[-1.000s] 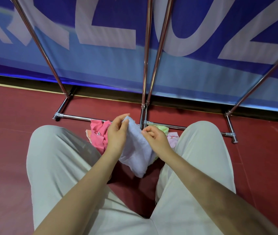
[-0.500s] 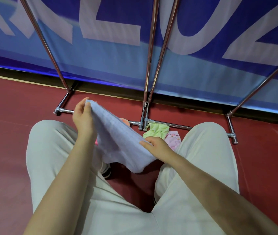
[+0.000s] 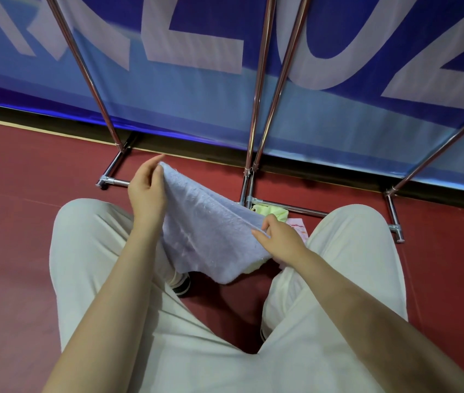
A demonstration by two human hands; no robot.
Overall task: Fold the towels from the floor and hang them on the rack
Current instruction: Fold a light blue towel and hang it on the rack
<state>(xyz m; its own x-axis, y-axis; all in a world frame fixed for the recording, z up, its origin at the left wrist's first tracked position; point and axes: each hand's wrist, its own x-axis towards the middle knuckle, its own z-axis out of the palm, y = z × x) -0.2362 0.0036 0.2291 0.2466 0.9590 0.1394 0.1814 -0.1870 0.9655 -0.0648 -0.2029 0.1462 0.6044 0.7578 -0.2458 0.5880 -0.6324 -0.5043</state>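
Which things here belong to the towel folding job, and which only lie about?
Job:
pale blue terry towel, held by left hand and right hand
light green towel
pink-white towel
chrome tube rack

Lying about:
blue lettered banner
red floor

Setting: indoor sports hall or event venue, floor level. Evidence: dark red smooth floor of the sports-court kind, with a pale line along its far edge; large blue banner with oversized white letters stretched along the far wall, reaching almost to the floor; chrome tube rack standing on the floor just before the banner, its base rails resting on the red surface.
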